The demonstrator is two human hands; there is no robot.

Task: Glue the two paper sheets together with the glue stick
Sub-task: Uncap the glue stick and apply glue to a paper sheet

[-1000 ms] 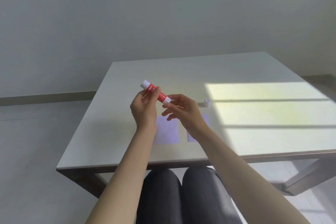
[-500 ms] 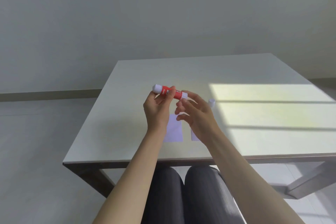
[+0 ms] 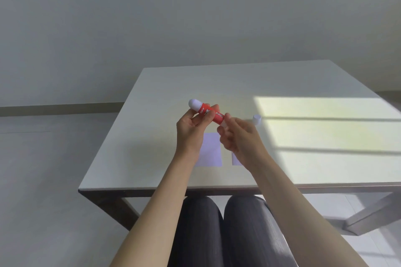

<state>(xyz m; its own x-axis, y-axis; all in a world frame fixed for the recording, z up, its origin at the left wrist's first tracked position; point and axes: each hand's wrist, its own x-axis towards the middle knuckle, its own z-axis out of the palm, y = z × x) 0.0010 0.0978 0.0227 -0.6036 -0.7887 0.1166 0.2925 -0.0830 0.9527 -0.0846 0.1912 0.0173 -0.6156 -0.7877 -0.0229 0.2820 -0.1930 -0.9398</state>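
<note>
A red glue stick (image 3: 209, 113) with white ends hangs above the table, tilted down to the right. My left hand (image 3: 191, 134) grips its red body. The fingertips of my right hand (image 3: 238, 136) pinch its lower white end. Its white cap (image 3: 256, 118) stands on the table just right of my hands. Below the hands lie two pale purple paper sheets side by side: the left sheet (image 3: 211, 149) is mostly visible, the right sheet (image 3: 235, 160) is largely hidden under my right wrist.
The white table (image 3: 152, 136) has a bright sun patch on its right half. Its near edge runs above my knees (image 3: 223, 223). A pale wall rises behind the table, with grey floor to the left.
The view has shifted slightly, so the table and hands sit a little further right. Both hands stay on the glue stick, with my right fingers working at its lower end.
</note>
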